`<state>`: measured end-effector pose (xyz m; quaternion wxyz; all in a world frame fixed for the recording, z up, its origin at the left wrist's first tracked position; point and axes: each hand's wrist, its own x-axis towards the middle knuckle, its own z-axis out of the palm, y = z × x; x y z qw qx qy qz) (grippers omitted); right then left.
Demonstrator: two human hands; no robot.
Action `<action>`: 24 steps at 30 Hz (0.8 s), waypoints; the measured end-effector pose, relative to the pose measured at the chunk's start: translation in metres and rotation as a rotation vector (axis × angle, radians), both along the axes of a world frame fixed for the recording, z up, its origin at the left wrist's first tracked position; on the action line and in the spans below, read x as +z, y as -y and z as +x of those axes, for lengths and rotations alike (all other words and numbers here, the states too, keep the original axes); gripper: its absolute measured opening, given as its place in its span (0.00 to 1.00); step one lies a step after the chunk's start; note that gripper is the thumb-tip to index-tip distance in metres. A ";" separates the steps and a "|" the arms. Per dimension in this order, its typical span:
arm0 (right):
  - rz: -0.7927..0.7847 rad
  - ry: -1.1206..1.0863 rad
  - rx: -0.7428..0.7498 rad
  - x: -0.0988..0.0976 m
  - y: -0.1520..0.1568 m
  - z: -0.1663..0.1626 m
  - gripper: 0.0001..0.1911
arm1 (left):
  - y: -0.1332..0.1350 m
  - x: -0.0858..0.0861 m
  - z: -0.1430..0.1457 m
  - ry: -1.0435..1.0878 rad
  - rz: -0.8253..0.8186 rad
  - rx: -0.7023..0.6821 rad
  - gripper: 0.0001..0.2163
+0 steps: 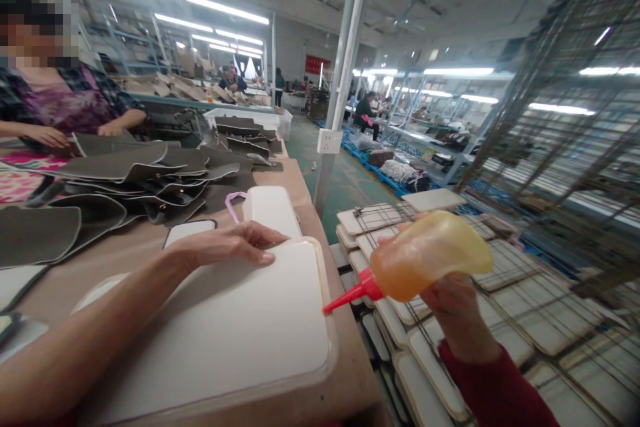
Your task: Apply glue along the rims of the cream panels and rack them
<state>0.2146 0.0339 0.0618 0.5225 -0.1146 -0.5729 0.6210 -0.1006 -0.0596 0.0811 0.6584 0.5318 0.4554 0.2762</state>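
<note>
A white rounded-corner panel [240, 327] lies flat on the brown-covered table in front of me. My left hand [240, 243] grips its far edge, the thumb on top and the fingers partly hidden along the edge. In my right hand [453, 300] is a squeeze bottle [425, 257] of amber liquid, tilted so its red nozzle [350, 296] points down and left. The nozzle tip meets the panel's right rim, where a yellowish wet line shows. Just beyond the panel stands a white box-like piece [273, 210] with a lilac strip.
Dark grey cut pieces [125, 177] are piled at the left, before a co-worker [65, 100]. Wire racks carrying white panels [530, 307] stand close on the right. A metal post with a socket [330, 141] rises beyond the table's far corner [295, 170].
</note>
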 end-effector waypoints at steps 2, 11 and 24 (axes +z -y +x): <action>-0.009 0.000 0.008 -0.001 -0.001 0.001 0.29 | 0.000 -0.001 -0.001 -0.002 0.003 0.005 0.20; -0.041 0.036 -0.015 -0.003 0.004 0.005 0.28 | 0.000 -0.005 -0.008 0.015 0.007 0.059 0.20; -0.036 0.047 -0.094 -0.011 0.006 0.005 0.36 | 0.000 -0.018 -0.024 0.040 0.058 0.156 0.20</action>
